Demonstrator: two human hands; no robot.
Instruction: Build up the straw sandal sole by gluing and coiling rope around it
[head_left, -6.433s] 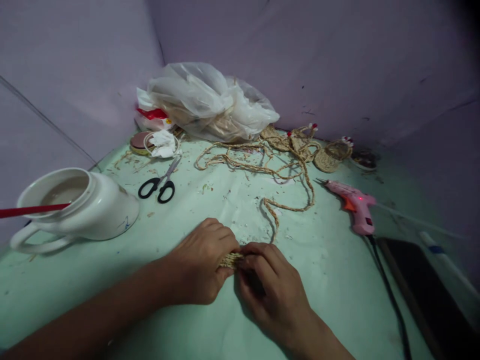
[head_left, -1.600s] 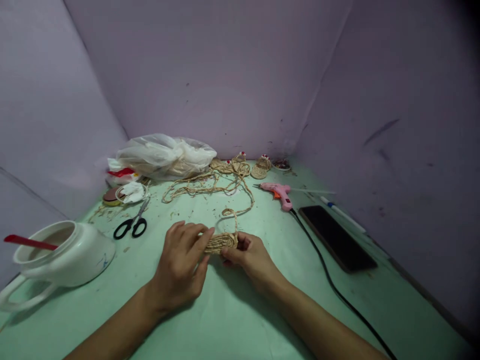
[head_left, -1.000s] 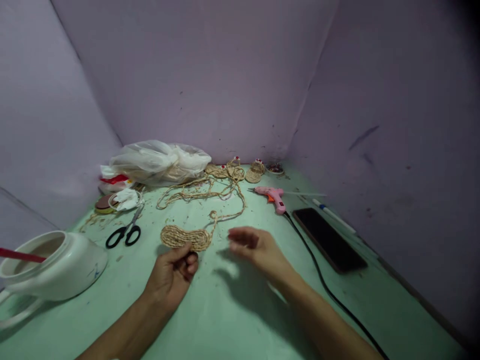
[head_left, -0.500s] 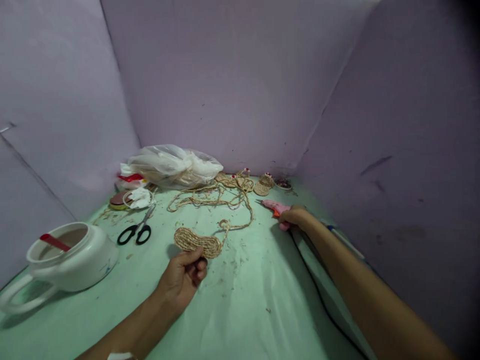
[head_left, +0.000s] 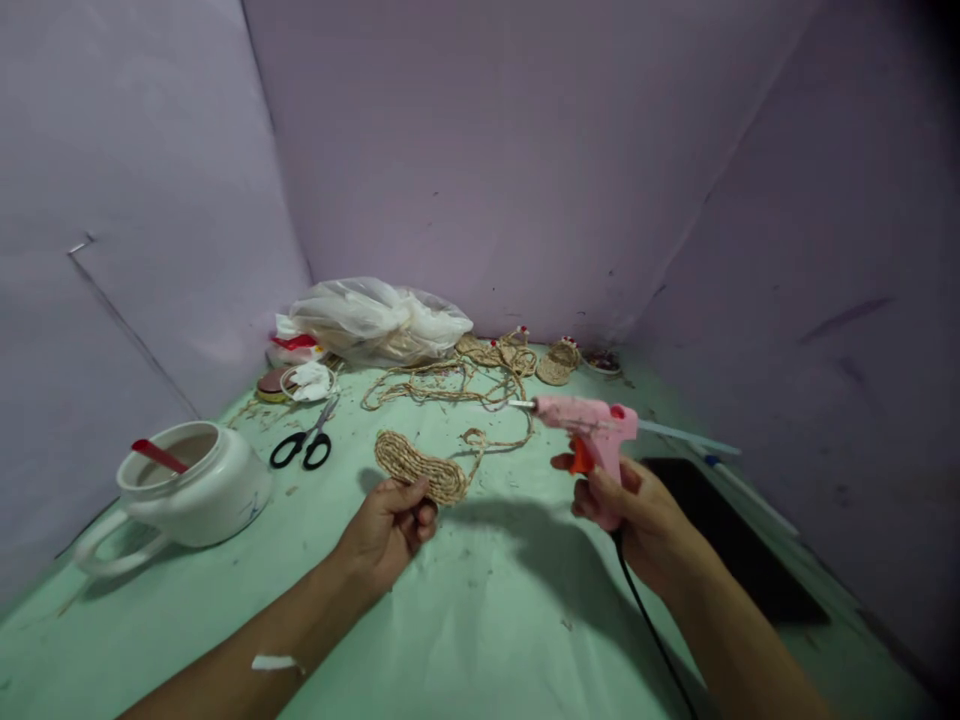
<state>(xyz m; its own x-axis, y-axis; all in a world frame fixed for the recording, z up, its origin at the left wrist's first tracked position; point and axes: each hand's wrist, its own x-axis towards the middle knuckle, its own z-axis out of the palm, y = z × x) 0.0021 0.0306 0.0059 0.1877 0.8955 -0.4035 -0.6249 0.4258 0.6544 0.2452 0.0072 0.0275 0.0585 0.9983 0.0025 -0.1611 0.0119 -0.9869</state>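
My left grip [head_left: 394, 525] pinches the sole-shaped straw coil [head_left: 418, 465] by its near edge over the bench [head_left: 480, 630], and my right grip [head_left: 641, 510] wraps the pink glue gun [head_left: 577, 413], raised, nozzle [head_left: 524, 404] pointing left! From the coil's right end the braided cord [head_left: 514, 444] loops far; scissors [head_left: 318, 422] lie left, a black phone [head_left: 731, 525] right.
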